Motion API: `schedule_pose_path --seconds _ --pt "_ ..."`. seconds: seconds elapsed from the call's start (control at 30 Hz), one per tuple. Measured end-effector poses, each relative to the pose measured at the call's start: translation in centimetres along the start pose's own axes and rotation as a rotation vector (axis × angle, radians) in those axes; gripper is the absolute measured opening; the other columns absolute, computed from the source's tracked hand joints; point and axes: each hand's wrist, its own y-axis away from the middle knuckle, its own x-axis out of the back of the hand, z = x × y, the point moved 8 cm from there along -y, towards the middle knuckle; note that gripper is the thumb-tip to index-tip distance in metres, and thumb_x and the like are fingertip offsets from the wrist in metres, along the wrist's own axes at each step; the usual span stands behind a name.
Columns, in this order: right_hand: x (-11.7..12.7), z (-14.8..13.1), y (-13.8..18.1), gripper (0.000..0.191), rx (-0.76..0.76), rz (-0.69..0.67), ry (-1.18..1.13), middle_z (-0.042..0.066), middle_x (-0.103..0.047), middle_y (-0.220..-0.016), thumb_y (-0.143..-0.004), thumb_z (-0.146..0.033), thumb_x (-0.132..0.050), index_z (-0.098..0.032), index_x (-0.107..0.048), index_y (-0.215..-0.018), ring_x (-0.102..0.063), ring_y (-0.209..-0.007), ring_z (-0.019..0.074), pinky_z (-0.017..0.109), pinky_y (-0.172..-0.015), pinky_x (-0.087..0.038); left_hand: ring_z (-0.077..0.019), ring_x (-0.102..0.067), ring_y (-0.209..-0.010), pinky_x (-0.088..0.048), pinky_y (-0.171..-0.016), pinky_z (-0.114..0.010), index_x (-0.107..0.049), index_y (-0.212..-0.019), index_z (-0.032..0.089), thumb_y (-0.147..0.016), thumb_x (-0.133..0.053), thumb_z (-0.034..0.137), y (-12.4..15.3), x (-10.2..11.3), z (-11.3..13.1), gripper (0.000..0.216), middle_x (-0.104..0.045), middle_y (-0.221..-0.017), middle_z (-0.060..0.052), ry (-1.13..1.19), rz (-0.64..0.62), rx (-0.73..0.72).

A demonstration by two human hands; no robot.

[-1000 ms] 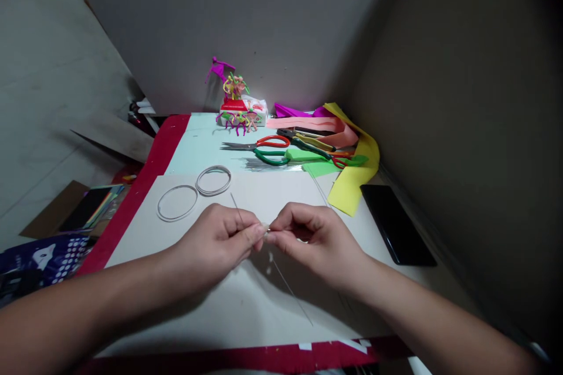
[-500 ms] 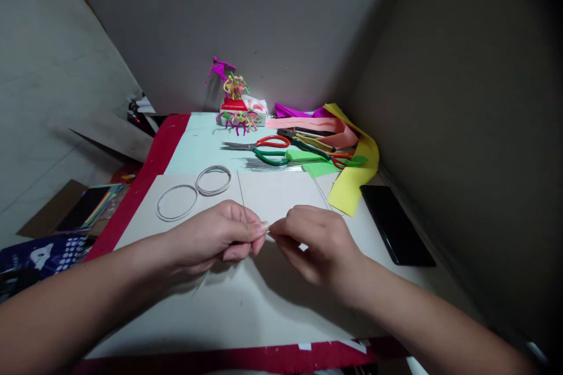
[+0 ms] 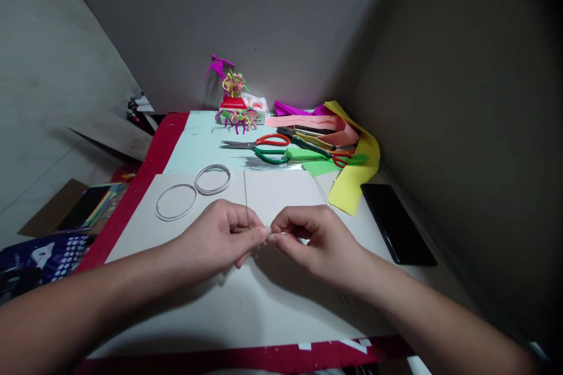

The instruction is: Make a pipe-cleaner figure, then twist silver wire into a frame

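Observation:
A thin straight length of wire [image 3: 245,193] runs up and away from my left hand [image 3: 231,234], which pinches it between thumb and fingers over the middle of the table. My right hand [image 3: 319,239] is closed in a pinch at the same spot, with a short bright piece of the wire showing between its thumb and forefinger. The fingertips of both hands meet or nearly meet. Just beyond my left hand lie two coils of covered wire [image 3: 176,202], side by side.
Behind the hands are scissors [image 3: 270,149], pliers [image 3: 314,140], a bundle of cut wires [image 3: 268,164] and a yellow crepe paper strip [image 3: 352,187]. Small coloured wire figures [image 3: 235,85] are on and around a box [image 3: 255,108]. A black phone [image 3: 398,222] lies at right.
My right hand has turned, opening a gap between its thumb and forefinger knuckles. The wire in my left hand stands more upright in view. My left thumb has stretched out straighter.

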Motion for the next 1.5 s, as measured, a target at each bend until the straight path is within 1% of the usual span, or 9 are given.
schedule_pose_path --seconds 0.13,0.27,0.37,0.53,0.7,0.87,1.13,1.23,1.5 --pt "0.0 0.7 0.0 0.018 -0.14 0.016 -0.158 -0.005 -0.046 -0.055 -0.079 -0.029 -0.062 -0.014 -0.06 -0.07 -0.035 -0.049 0.0049 0.017 -0.045 -0.027 -0.0065 -0.036 -0.043 -0.026 -0.04 -0.018 -0.061 -0.068 0.014 -0.079 -0.055 0.03 0.2 0.5 0.7 0.021 -0.045 -0.046 0.006 0.021 0.031 -0.077" --pt "-1.5 1.8 -0.1 0.028 -0.304 -0.13 -0.442 -0.004 -0.048 -0.051 -0.081 -0.038 -0.06 -0.012 -0.064 -0.071 -0.034 -0.046 0.0048 0.019 -0.043 -0.022 -0.0093 -0.044 -0.052 -0.035 -0.049 -0.02 -0.063 -0.069 0.015 -0.081 -0.051 0.031 0.4 0.7 1.1 0.023 -0.054 -0.056 0.002 -0.08 0.053 -0.151" --pt "-2.7 2.6 0.1 0.025 -0.409 -0.198 -0.71 -0.003 -0.051 -0.053 -0.08 -0.036 -0.061 -0.012 -0.066 -0.073 -0.032 -0.043 0.0035 0.019 -0.042 -0.018 -0.0113 -0.047 -0.055 -0.035 -0.051 -0.022 -0.065 -0.072 0.014 -0.083 -0.048 0.032 0.7 0.9 1.4 0.027 -0.056 -0.058 0.001 -0.216 0.076 -0.175" --pt "-2.7 2.9 0.2 0.018 -0.447 -0.136 -0.887 -0.004 -0.051 -0.053 -0.074 -0.029 -0.069 -0.014 -0.07 -0.084 -0.034 -0.044 0.0027 0.018 -0.042 -0.019 -0.0102 -0.044 -0.053 -0.032 -0.049 -0.021 -0.067 -0.075 0.016 -0.086 -0.045 0.035 1.4 0.6 2.2 0.031 -0.054 -0.057 0.002 -0.329 0.019 -0.227" --pt "-2.2 2.4 0.2 0.019 -0.349 -0.053 -0.879 -0.001 -0.06 -0.062 -0.073 -0.027 -0.071 -0.016 -0.071 -0.088 -0.043 -0.05 0.0029 0.016 -0.045 -0.025 -0.0095 -0.044 -0.056 -0.034 -0.051 -0.019 -0.066 -0.076 0.016 -0.085 -0.047 0.035 1.7 0.7 2.1 0.029 -0.055 -0.061 0.003 -0.188 0.016 -0.182" --pt "-1.3 1.5 0.1 0.016 -0.181 0.034 -0.795 0.0 -0.064 -0.067 -0.076 -0.027 -0.069 -0.019 -0.072 -0.089 -0.049 -0.055 0.0045 0.017 -0.052 -0.035 -0.007 -0.033 -0.045 -0.028 -0.043 -0.018 -0.061 -0.065 0.016 -0.082 -0.05 0.035 1.3 0.8 1.7 0.028 -0.04 -0.047 0.007 -0.048 -0.013 -0.113" --pt "-0.1 0.8 0.5 0.013 -0.146 0.12 -0.573 -0.001 -0.059 -0.063 -0.077 -0.027 -0.068 -0.018 -0.071 -0.085 -0.048 -0.057 0.0076 0.02 -0.053 -0.039 -0.0076 -0.038 -0.045 -0.031 -0.044 -0.019 -0.068 -0.072 0.016 -0.082 -0.055 0.029 2.6 1.1 4.2 0.021 -0.048 -0.048 0.005 -0.367 0.261 -0.473" --pt "-0.1 0.4 0.5 0.012 -0.14 0.124 -0.557 -0.002 -0.057 -0.061 -0.077 -0.026 -0.067 -0.017 -0.07 -0.084 -0.048 -0.056 0.0077 0.02 -0.051 -0.04 -0.0081 -0.044 -0.045 -0.034 -0.045 -0.019 -0.07 -0.074 0.018 -0.084 -0.055 0.027 3.1 0.9 4.4 0.02 -0.056 -0.051 0.003 -0.427 0.296 -0.533" --pt "0.9 -0.9 0.6 0.008 0.021 0.263 -0.434 0.003 -0.07 -0.073 -0.075 -0.017 -0.067 -0.017 -0.071 -0.082 -0.059 -0.058 0.0092 0.02 -0.052 -0.048 -0.0103 -0.051 -0.055 -0.039 -0.051 -0.019 -0.067 -0.069 0.017 -0.085 -0.05 0.03 2.3 1.0 3.3 0.026 -0.061 -0.059 0.001 -0.263 0.194 -0.366"
